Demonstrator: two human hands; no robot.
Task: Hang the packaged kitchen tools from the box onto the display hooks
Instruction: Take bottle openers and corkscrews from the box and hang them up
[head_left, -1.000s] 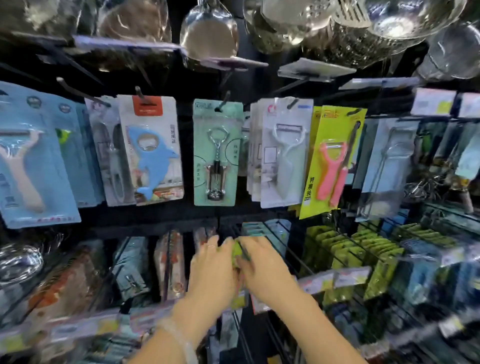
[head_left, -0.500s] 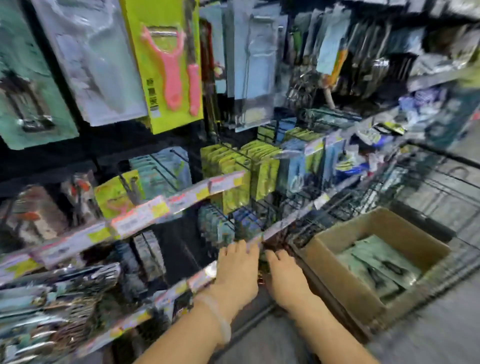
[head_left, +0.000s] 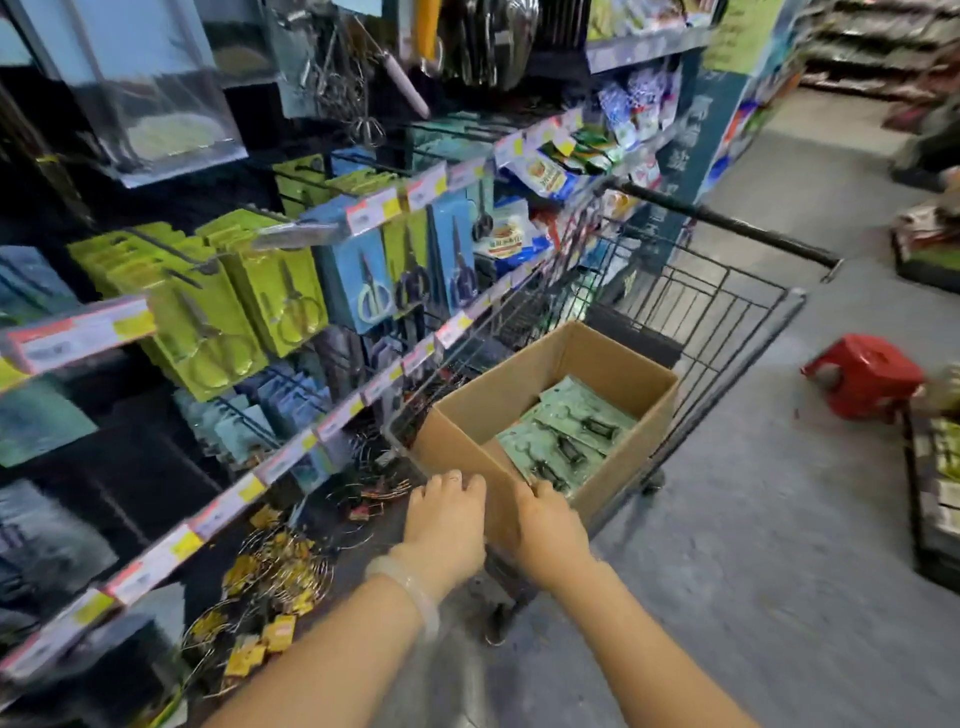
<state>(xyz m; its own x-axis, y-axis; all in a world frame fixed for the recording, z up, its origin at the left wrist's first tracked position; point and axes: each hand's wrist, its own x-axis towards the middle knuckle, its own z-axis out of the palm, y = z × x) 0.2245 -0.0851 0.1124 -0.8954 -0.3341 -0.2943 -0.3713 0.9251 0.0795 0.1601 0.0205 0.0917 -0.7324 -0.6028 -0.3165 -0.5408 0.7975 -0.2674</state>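
Observation:
An open cardboard box (head_left: 524, 384) sits in a wire shopping cart (head_left: 727, 312). Several pale green packaged corkscrews (head_left: 563, 439) lie flat on its bottom. My left hand (head_left: 447, 519) hovers at the box's near left corner, fingers loosely together, nothing in it. My right hand (head_left: 550, 525) reaches over the near edge of the box, fingertips close to the nearest green package; whether it touches is unclear. Display hooks (head_left: 171, 249) on the shelving at left carry green and blue scissor packs (head_left: 291, 291).
Shelf rails with price tags (head_left: 374, 208) run diagonally at left. Wire whisks with yellow tags (head_left: 270, 587) hang low near my left forearm. A red plastic stool (head_left: 865, 374) stands on the grey floor at right. Low goods trays (head_left: 935, 483) line the right edge.
My view swung down and right from the hanging display to the cart. Both hands came off the hooks and moved toward the box.

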